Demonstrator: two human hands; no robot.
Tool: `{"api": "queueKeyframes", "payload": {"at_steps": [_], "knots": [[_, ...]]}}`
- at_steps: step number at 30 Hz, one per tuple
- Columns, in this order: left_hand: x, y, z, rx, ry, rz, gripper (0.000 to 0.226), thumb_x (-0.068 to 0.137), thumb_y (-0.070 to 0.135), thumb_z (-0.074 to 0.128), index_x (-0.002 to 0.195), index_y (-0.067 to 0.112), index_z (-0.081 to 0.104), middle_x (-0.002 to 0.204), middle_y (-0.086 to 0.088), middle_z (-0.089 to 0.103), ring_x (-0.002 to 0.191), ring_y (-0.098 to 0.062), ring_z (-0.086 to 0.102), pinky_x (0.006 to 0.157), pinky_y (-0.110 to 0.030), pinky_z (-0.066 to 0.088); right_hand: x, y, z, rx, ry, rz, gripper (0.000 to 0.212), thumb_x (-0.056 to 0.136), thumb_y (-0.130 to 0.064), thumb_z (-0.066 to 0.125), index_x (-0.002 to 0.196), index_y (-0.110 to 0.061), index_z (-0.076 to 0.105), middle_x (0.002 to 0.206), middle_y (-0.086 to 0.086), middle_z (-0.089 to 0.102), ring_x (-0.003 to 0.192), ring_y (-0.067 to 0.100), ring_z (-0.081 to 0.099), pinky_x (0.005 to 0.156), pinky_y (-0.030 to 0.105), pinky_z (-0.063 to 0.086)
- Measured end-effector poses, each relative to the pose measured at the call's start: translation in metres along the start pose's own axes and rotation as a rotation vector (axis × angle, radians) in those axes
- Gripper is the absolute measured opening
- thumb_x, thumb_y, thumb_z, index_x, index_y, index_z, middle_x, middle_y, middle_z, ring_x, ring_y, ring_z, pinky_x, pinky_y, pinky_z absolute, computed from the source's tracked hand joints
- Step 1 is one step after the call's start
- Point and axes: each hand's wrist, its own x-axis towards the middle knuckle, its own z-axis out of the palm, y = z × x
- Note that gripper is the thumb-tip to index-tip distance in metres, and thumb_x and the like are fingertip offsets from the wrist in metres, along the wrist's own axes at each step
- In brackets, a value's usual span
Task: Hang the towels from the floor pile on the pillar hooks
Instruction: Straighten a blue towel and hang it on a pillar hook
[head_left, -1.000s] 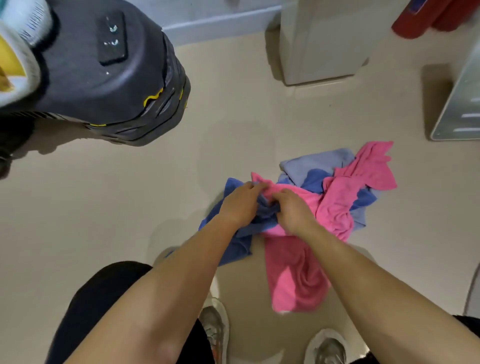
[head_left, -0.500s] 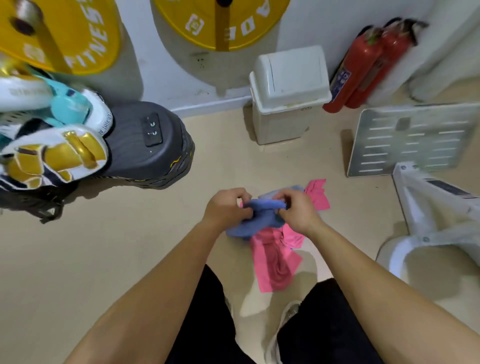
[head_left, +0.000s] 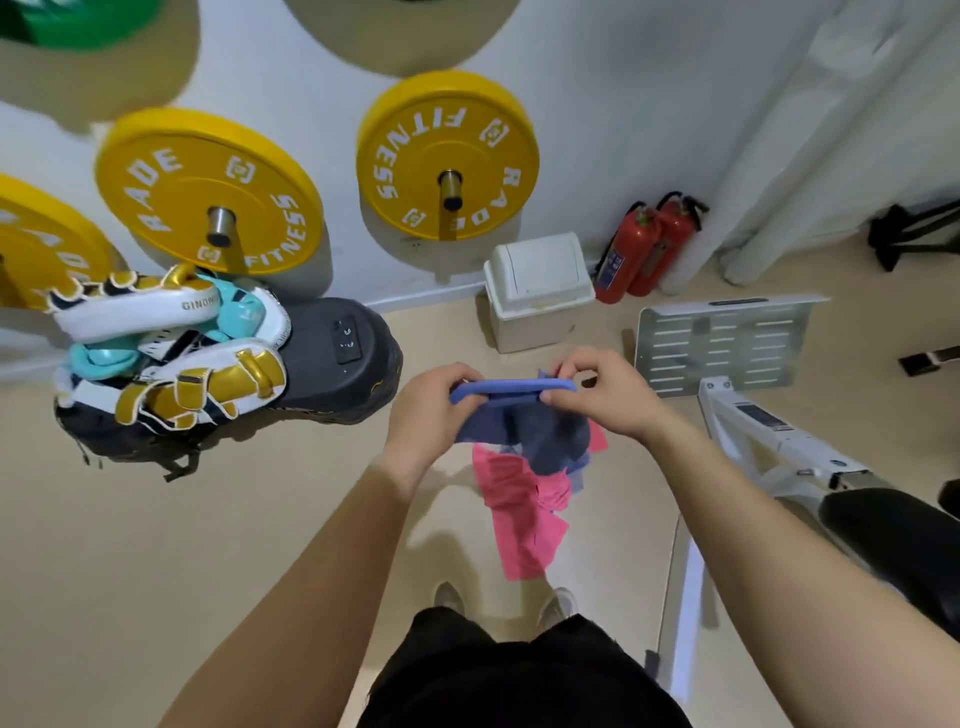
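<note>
Partly hidden: floor pile (head_left: 521, 526), behind blue towel (head_left: 525, 432) (held up); green plate (head_left: 67, 21) cropped.

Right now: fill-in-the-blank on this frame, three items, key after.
The held towel, gripped by the left hand and right hand, is ____.
The pink towel lies on the ____.
The two fire extinguishers by the wall are ____.
Missing: blue; floor; red.

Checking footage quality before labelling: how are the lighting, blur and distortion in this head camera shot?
Head view: even light, soft shadows below the yellow plates; wide-angle bending at the edges; slight softness, yet left hand, right hand and blue towel read clearly; no glare.
</note>
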Motion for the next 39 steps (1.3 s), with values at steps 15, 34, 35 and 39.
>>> {"api": "queueKeyframes", "payload": {"at_steps": [15, 34, 35, 39], "knots": [[-0.028, 0.017, -0.033, 0.080, -0.163, 0.045, 0.011, 0.087, 0.031, 0.069, 0.080, 0.026, 0.063, 0.084, 0.005, 0.065, 0.078, -0.016, 0.061, 0.069, -0.036, 0.049, -0.036, -0.002, -0.033, -0.467, 0.333, 0.025, 0.021, 0.089, -0.044, 0.064, 0.079, -0.026, 0.063, 0.073, -0.009, 0.064, 0.080, 0.020, 0.058, 0.065, 0.034, 0.046], [-0.061, 0.088, -0.010, -0.307, 0.089, 0.070, 0.030, 0.074, -0.005, 0.075, 0.075, 0.025, 0.069, 0.074, 0.000, 0.069, 0.065, -0.007, 0.057, 0.062, -0.017, 0.047, -0.065, -0.046, -0.003, 0.010, -0.099, -0.188, 0.022, 0.076, -0.027, 0.073, 0.099, -0.025, 0.072, 0.089, -0.004, 0.071, 0.081, 0.015, 0.065, 0.076, 0.028, 0.051], [-0.063, 0.088, -0.010, -0.286, 0.105, 0.057, 0.030, 0.074, -0.006, 0.073, 0.074, 0.024, 0.070, 0.073, 0.000, 0.070, 0.065, -0.007, 0.057, 0.062, -0.017, 0.047, -0.066, -0.047, 0.000, -0.015, -0.090, -0.195, 0.027, 0.074, -0.028, 0.076, 0.099, -0.027, 0.069, 0.089, -0.004, 0.069, 0.080, 0.018, 0.066, 0.074, 0.030, 0.053], [-0.068, 0.081, -0.008, -0.263, 0.100, 0.038, 0.022, 0.074, 0.003, 0.080, 0.073, 0.024, 0.071, 0.072, -0.002, 0.070, 0.062, -0.006, 0.057, 0.062, -0.019, 0.049, -0.067, -0.046, 0.008, -0.076, -0.013, -0.242, 0.020, 0.075, -0.035, 0.079, 0.087, -0.031, 0.063, 0.078, -0.010, 0.064, 0.067, 0.012, 0.061, 0.069, 0.040, 0.054]]}}
